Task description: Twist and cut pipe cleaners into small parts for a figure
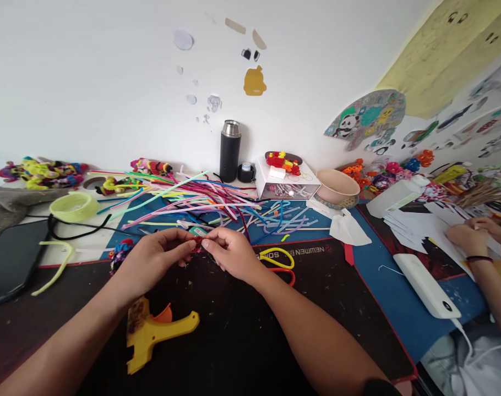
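My left hand (162, 253) and my right hand (229, 254) meet over the black desk mat (234, 341). Pinched between the fingertips of both is a small dark red piece of pipe cleaner (198, 243), partly covered by the fingers. A yellow hot glue gun (163, 333) with an orange trigger lies below my hands. Scissors with yellow and red handles (284, 257) rest just right of my right wrist, their blades hidden. Left of my left hand is a small figure of blue, red and purple pipe cleaner (121, 254), partly behind the wrist.
Loose pipe cleaners (184, 201) spread behind my hands. Farther back stand a black thermos (230, 151), a white box (287, 179) and a pink bowl (337, 187). A phone (15, 261) lies left. At right are a white power bank (426, 286) and another person's hands (473, 236).
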`<state>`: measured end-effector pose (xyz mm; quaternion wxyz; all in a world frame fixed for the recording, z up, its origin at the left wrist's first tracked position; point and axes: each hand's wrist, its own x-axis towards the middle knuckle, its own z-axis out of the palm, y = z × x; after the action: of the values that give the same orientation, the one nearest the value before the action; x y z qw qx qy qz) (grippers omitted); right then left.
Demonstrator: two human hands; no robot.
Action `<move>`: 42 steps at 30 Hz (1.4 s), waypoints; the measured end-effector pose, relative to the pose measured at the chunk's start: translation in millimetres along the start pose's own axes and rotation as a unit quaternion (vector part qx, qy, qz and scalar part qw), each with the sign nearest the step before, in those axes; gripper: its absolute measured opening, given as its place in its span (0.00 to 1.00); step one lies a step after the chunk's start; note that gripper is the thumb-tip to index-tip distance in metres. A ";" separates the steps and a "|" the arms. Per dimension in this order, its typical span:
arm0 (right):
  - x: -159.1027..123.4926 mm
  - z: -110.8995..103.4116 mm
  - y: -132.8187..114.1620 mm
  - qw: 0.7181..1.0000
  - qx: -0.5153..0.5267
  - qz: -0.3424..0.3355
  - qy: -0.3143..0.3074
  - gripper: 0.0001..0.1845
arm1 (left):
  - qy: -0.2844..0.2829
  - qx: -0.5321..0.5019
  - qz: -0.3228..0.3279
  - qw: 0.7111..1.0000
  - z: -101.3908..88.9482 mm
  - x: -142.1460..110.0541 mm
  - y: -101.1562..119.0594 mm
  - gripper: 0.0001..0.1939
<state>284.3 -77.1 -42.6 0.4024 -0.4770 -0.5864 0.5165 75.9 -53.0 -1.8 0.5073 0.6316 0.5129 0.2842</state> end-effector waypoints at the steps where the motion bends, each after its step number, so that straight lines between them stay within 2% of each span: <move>1: -0.1 -0.2 -0.9 1.000 -0.006 -0.003 0.000 0.12 | -0.002 0.003 -0.005 1.000 0.4 -0.2 1.4 0.28; 7: -0.9 -0.1 -8.4 0.997 -0.068 -0.038 0.019 0.12 | 0.009 0.016 -0.005 1.000 3.4 -3.8 9.8 0.29; 16: -1.0 1.0 -6.3 0.999 0.022 0.006 -0.022 0.13 | -0.021 0.034 0.015 0.999 -0.9 -4.2 5.7 0.25; 22: -1.0 0.8 -4.3 1.000 0.013 0.007 -0.010 0.12 | -0.020 0.074 0.024 0.997 -4.0 -4.7 4.4 0.24; 30: -0.1 -0.2 -9.1 0.999 0.041 0.006 0.002 0.14 | -0.019 0.018 0.045 0.999 -5.3 -1.0 -1.3 0.24; 42: -0.7 1.6 -6.7 1.000 0.022 0.009 0.005 0.13 | -0.007 0.134 0.084 0.987 -7.0 -3.0 -2.6 0.15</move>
<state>282.0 -78.3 -36.2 0.4110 -0.4761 -0.5683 0.5305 67.9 -53.5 -1.5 0.3960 0.7366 0.4879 0.2502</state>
